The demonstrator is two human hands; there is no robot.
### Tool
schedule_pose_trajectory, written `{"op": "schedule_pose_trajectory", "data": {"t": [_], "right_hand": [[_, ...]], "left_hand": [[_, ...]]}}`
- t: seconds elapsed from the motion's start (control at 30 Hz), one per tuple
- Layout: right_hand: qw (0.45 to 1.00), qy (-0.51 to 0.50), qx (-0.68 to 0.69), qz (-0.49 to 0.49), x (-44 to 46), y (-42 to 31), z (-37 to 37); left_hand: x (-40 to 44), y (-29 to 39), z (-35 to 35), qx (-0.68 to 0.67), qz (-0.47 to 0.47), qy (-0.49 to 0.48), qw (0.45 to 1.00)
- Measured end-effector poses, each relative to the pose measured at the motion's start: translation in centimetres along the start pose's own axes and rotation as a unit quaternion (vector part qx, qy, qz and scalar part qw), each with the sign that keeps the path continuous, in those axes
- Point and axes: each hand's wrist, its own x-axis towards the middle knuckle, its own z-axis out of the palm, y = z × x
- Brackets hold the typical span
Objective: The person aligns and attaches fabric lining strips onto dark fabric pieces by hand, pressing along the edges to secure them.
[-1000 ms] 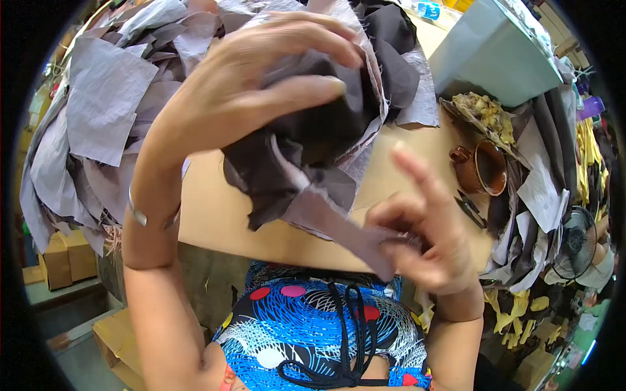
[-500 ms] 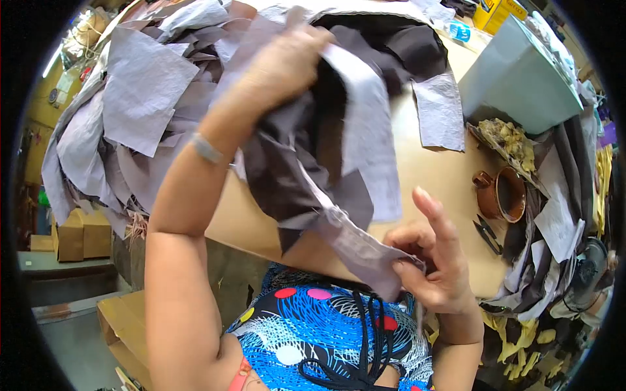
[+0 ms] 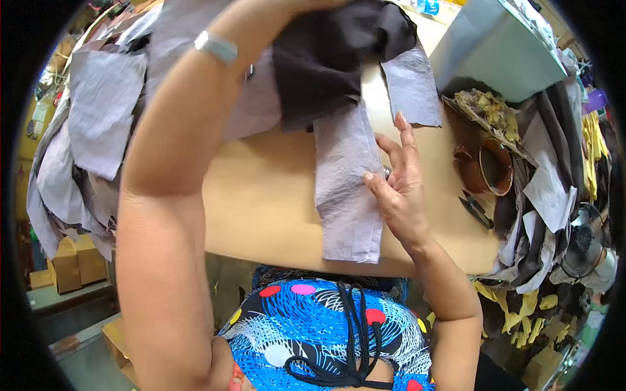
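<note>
Nearest is one blue patterned top (image 3: pixel 306 332) with two red dots in its upper part and one black cord bow (image 3: pixel 352 375). At the lower left stand cardboard boxes (image 3: pixel 75 260); their full count is unclear.

Beyond the top lies one tan table (image 3: pixel 261 215). One long pale strip (image 3: pixel 345 195) runs near to far across its middle, its near end close to the near edge. The one right hand (image 3: pixel 401 189) is at the strip's right side: thumb tip on the cloth, index finger stretched away, other fingers curled. Whether they clamp the edge from beneath, I cannot tell. It wears one ring (image 3: pixel 387 171).

To the right lie one pair of black snips (image 3: pixel 476 210), then one brown pot (image 3: pixel 484 167) and one crumpled yellowish clump (image 3: pixel 486 112). Right of these hangs one cloth heap (image 3: pixel 544 182), with one fan (image 3: pixel 582 241) further right.

At the left is one larger heap (image 3: pixel 104 117). One dark cloth (image 3: pixel 319 65) meets the strip's far end, with one pale panel (image 3: pixel 412 88) to its right. One light-blue bin (image 3: pixel 499 52) stands far right. The left hand (image 3: pixel 314 4) is cut off at the far edge; its fingers I cannot tell.
</note>
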Motion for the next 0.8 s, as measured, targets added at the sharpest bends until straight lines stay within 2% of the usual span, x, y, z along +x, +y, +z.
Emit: {"op": "schedule_pose_trajectory", "data": {"t": [0.03,0.1,0.13,0.17,0.2,0.23,0.3,0.37,0.4,0.57,0.63,0.7,0.73,0.77,0.8], "right_hand": [[1.000,0.003,0.010,0.021,-0.3,0.4,-0.5],[0.997,0.010,0.032,0.064,-1.1,1.1,-1.1],[0.999,0.023,-0.034,-0.001,-1.2,2.1,-1.3],[0.999,0.008,-0.001,0.035,-1.3,1.9,-1.4],[0.997,-0.007,0.032,0.073,-1.5,1.4,-1.4],[0.998,-0.007,0.031,0.056,-1.6,2.0,-1.2],[0.999,-0.008,0.021,0.041,-1.8,2.4,-0.7],[0.999,-0.011,0.001,0.044,-1.9,1.9,-0.5],[0.999,-0.013,-0.036,0.010,-2.0,2.2,-0.4],[0.973,-0.090,-0.210,-0.041,-4.1,-0.3,-1.1],[0.966,-0.075,-0.243,-0.050,-4.8,-2.0,-3.3],[0.915,0.032,-0.394,-0.077,-4.9,-5.2,-7.0],[0.895,0.074,-0.437,-0.052,-4.7,-6.7,-9.1],[0.814,0.098,-0.566,-0.085,-4.4,-7.5,-11.3],[0.767,0.108,-0.628,-0.074,-4.6,-8.0,-13.0]], "left_hand": [[-1.3,1.4,1.4,-0.038,-0.005,-0.032,0.999],[-4.1,5.8,1.2,-0.153,-0.086,-0.150,0.973],[-6.4,6.9,2.6,-0.118,-0.050,-0.118,0.985],[-8.9,7.7,4.0,-0.083,-0.014,-0.085,0.993],[-10.7,8.7,4.1,-0.072,0.003,-0.106,0.992],[-12.3,9.5,4.0,-0.060,0.020,-0.126,0.990],[-14.2,9.6,5.2,-0.008,0.012,-0.114,0.993],[-14.4,8.3,6.0,-0.038,-0.052,-0.148,0.987],[-14.4,7.9,6.3,-0.050,-0.087,-0.166,0.981],[-15.4,7.5,7.8,-0.034,-0.063,-0.110,0.991],[-15.9,7.2,8.2,-0.047,-0.052,-0.085,0.994],[-15.9,7.3,8.2,-0.051,-0.059,-0.087,0.993],[-16.0,7.2,8.3,-0.067,-0.052,-0.073,0.994],[-15.9,7.1,8.4,-0.079,-0.046,-0.061,0.994],[-15.7,7.3,8.1,-0.085,-0.042,-0.055,0.994]]}}
